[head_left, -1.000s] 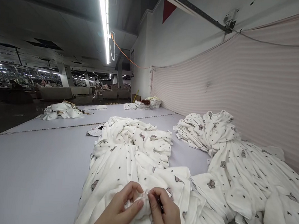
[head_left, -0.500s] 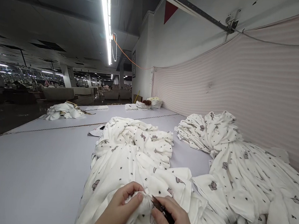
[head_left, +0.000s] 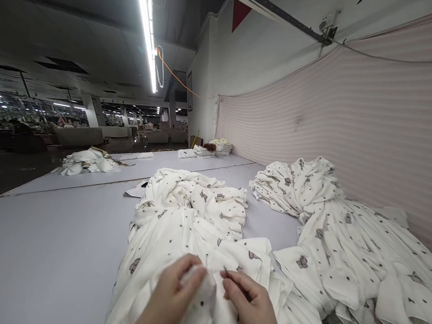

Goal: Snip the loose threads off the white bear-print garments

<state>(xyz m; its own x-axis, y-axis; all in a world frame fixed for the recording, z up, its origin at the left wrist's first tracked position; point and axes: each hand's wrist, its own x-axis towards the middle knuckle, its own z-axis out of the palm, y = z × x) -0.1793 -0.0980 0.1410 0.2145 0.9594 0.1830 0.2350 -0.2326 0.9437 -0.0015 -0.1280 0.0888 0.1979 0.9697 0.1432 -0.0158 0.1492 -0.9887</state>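
A heap of white cloth [head_left: 174,233], printed with small dark spots and grey-brown animal-like motifs, lies in front of me. My left hand [head_left: 177,287] is closed in a pinch on an edge of this cloth, thumb over fingers. Just right of it, my right hand [head_left: 248,302] is closed around dark thread snips [head_left: 225,271]; only their pointed tip shows above the fingers, the rest being hidden in the palm. The tip is close to the held cloth, and whether they touch cannot be made out.
A second heap of the same printed cloth [head_left: 343,245] is at right beside a pink striped curtain [head_left: 334,111]. Along the far end of the pale table [head_left: 66,230] are folded stacks [head_left: 204,152] and a pile of white pieces [head_left: 88,162]. A paper [head_left: 135,190] pokes out behind the near heap.
Both hands have risen slightly and the held cloth is drawn up higher. My right hand has turned, so less of the dark snips shows. The view has shifted a little.
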